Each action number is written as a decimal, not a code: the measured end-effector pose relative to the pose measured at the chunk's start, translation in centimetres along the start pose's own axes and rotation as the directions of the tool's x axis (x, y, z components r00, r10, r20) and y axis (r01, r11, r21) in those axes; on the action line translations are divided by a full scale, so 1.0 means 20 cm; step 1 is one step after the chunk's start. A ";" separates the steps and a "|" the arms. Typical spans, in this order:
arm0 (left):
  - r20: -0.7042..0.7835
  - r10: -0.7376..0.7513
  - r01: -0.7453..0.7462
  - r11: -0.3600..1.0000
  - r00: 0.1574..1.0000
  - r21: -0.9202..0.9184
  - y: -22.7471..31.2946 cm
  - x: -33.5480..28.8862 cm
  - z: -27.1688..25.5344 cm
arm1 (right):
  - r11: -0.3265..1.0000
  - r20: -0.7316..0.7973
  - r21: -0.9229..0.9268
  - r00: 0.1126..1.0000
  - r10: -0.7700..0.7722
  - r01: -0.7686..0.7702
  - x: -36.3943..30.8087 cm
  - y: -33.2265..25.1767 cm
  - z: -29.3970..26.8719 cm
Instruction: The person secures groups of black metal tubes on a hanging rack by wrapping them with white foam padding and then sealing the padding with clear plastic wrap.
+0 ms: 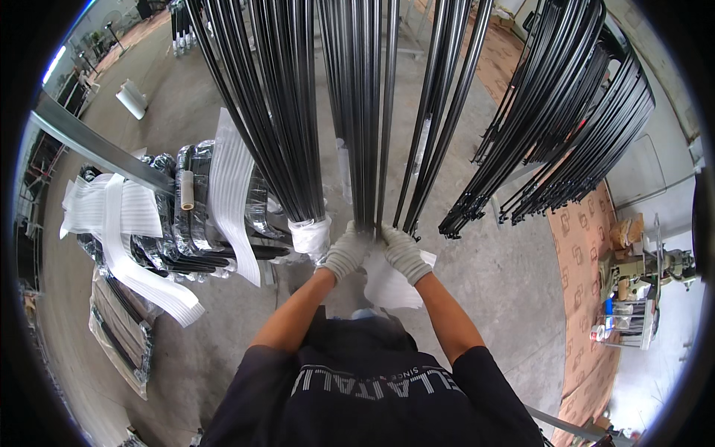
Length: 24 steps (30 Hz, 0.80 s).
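Note:
Both my hands wear white knitted gloves and are at the lower ends of a middle bundle of long black tubes (363, 127). My left hand (345, 257) closes on the bundle's left side, and my right hand (404, 255) grips it from the right. A white foam sheet (391, 284) hangs just below and between the hands; whether fingers pinch it is hidden. Left of my left hand, another black tube bundle (279, 127) has its ends wrapped in white foam (309, 237). Some loose black tubes (439, 112) hang right of my right hand, their ends bare.
Many bent black tubes (551, 112) hang at the right. To the left, plastic-wrapped bundles (195, 216) lie under white foam strips (234, 194), with a small film roll (187, 191) on top. A grey metal beam (104, 145) crosses there. Printed brown sheeting (577, 298) covers the floor at right.

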<state>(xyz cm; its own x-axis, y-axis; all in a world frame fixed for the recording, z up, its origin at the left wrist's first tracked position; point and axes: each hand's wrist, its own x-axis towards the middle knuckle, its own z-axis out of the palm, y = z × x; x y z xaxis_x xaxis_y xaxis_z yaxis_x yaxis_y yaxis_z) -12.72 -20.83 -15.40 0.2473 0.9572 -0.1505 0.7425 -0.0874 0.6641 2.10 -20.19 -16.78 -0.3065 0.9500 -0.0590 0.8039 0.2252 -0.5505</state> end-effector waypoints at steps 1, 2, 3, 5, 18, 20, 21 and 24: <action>0.065 -0.049 0.046 0.997 0.997 0.056 0.02 -0.01 -0.02 | 0.999 -0.030 0.006 0.999 -0.031 0.032 0.00 -0.02 -0.01; 0.062 -0.015 0.017 1.000 0.998 -0.026 -0.02 0.01 -0.01 | 1.000 -0.005 0.005 1.000 -0.005 0.005 0.01 -0.05 -0.02; 0.060 0.018 -0.012 0.994 0.998 -0.107 -0.06 0.03 0.00 | 1.000 0.021 0.006 1.000 0.023 -0.023 0.02 -0.08 -0.04; 0.053 0.091 -0.073 0.961 0.994 -0.268 -0.11 0.06 0.01 | 0.999 0.022 0.005 0.999 0.035 -0.035 0.02 -0.10 -0.03; -0.017 0.136 -0.126 0.851 0.991 -0.509 -0.15 -0.02 -0.04 | 0.923 -0.117 0.386 0.992 0.048 0.000 -0.04 -0.18 0.03; -0.081 0.151 -0.171 0.914 0.985 -0.368 -0.19 -0.04 0.02 | 0.930 -0.101 0.368 0.993 0.065 -0.024 -0.04 -0.17 0.02; -0.052 0.047 -0.067 0.855 0.998 -0.514 -0.15 -0.04 -0.01 | 0.942 -0.061 0.328 0.994 0.090 -0.065 -0.07 -0.27 -0.08; 0.143 -0.219 0.249 0.593 0.965 -0.766 -0.04 -0.05 -0.05 | 0.977 0.011 0.188 0.995 0.098 -0.098 -0.04 -0.23 -0.04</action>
<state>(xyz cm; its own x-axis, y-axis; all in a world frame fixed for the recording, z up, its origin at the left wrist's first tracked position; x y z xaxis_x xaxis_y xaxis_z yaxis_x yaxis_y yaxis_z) -14.13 -21.52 -14.98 0.1652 0.9033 -0.3959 0.0247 0.3975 0.9173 -1.05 -21.86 -13.54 -0.2324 0.9649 -0.1219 0.7198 0.0864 -0.6888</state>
